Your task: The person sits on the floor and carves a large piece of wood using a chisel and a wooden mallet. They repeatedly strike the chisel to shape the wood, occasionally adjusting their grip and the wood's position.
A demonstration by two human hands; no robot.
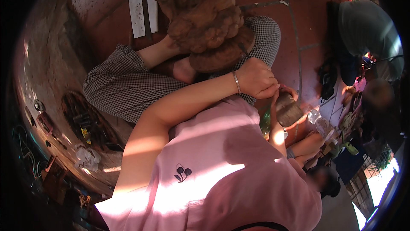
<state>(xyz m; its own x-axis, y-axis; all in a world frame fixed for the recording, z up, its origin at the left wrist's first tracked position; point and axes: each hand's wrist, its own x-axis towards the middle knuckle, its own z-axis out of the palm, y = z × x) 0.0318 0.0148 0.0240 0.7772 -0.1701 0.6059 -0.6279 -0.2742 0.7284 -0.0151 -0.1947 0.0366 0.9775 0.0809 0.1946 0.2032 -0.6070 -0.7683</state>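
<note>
A carved brown wooden sculpture [205, 23] with rounded, bumpy forms rests between my crossed legs, on a flat round base [220, 55]. My left hand [256, 78], with a bracelet at the wrist, is closed around a chisel [244, 50]. Only the chisel's dark metal shaft shows, pointing at the base; the fist hides its handle. Just to the right, my right hand [275, 113] grips a wooden mallet [289, 110], whose blocky head stands close beside my left fist. Whether mallet and chisel touch, I cannot tell.
Pale strips [137, 14] lie on the red tiled floor. At left, a dark tray [87, 122] of tools and a plastic bag [87, 158] sit beside a big wooden slab [55, 64]. A clear bottle [323, 126] stands at right, near a person in grey [369, 30].
</note>
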